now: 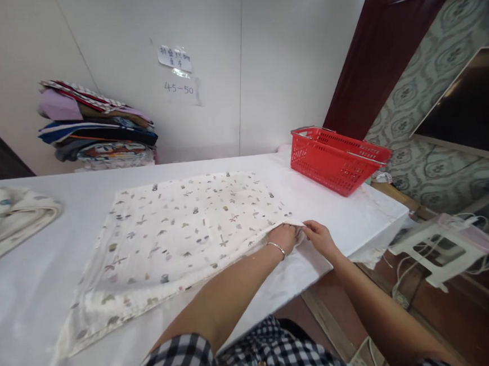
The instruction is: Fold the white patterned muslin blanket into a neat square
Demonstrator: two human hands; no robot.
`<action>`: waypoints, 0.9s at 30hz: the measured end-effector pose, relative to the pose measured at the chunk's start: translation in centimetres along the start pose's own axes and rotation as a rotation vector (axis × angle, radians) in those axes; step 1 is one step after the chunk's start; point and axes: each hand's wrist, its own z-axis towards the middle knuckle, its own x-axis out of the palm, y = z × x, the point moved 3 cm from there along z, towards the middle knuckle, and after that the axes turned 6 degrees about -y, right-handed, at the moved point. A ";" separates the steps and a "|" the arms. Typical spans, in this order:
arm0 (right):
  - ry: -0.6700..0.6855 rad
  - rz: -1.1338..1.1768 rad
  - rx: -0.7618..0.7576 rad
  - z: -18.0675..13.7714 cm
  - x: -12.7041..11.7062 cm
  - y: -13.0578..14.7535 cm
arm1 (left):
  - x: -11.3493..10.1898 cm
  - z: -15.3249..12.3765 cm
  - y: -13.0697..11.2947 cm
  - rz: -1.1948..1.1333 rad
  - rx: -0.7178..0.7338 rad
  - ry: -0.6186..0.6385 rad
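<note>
A white cloth (180, 227) printed with small plants and shapes lies spread over the white-covered table, its near edge slanting toward me. At its near right corner, my right hand (320, 238) pinches the raised edge between thumb and fingers. Close beside it, my left hand (285, 237), with a silver bracelet (278, 247) at the wrist, grips the same edge; its fingertips are partly hidden by the lifted fabric. The corner is bunched up between both hands, while the rest of the cloth lies mostly flat with slight wrinkles.
A red plastic basket (340, 161) stands at the table's back right. Folded fabrics (98, 127) are stacked against the wall. Another printed cloth (12, 218) lies folded at the left. Right of the table edge, a white plastic stool (444, 246) bears cables.
</note>
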 end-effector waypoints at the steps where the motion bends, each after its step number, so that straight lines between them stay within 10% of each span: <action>1: 0.003 0.011 0.002 0.0 0.0 0.1 | 0.2 0.2 0.0 -0.001 -0.012 0.000; 16: -0.056 -0.363 -0.137 -0.7 -0.6 0.7 | -1.8 -1.6 0.9 -0.417 -0.045 -0.140; 27: 0.047 -0.138 -0.180 -2.5 -0.5 2.2 | -2.4 -1.3 -0.1 -0.377 0.047 -0.169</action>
